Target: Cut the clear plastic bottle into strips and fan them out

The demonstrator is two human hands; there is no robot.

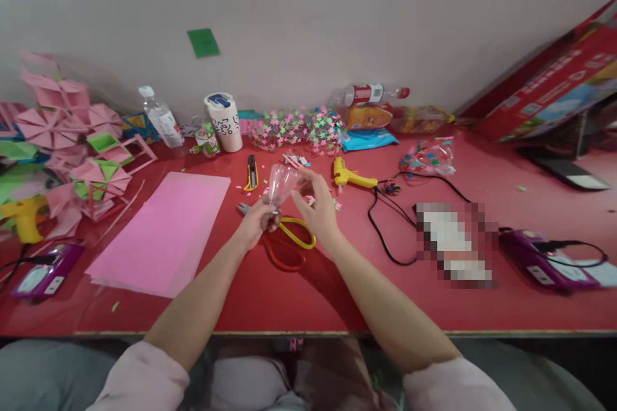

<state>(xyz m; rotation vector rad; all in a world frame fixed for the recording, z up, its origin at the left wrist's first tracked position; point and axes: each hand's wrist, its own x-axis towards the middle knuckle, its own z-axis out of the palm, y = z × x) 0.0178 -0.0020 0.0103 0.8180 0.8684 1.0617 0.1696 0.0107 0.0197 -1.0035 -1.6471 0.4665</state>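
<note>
My left hand (255,224) is closed around the narrow lower end of a clear plastic piece, which looks like the cut-off top of a bottle (281,184). Its wider end points up and away from me. My right hand (319,205) is beside that wider end, thumb and index finger apart; whether a fingertip touches the plastic I cannot tell. Beneath both hands lie scissors (299,231) with one yellow and one red handle, the blades partly hidden by my left hand. A yellow-and-black utility knife (251,173) and small star cutouts (332,203) lie close by.
Pink paper sheets (168,231) lie left, near folded paper shapes (67,121). A yellow glue gun (351,174) trails a black cord on the right. Along the partition stand a water bottle (161,118), a paper cup (224,125) and star-covered clear bottles (289,130). Purple power boxes (542,256) sit at both sides.
</note>
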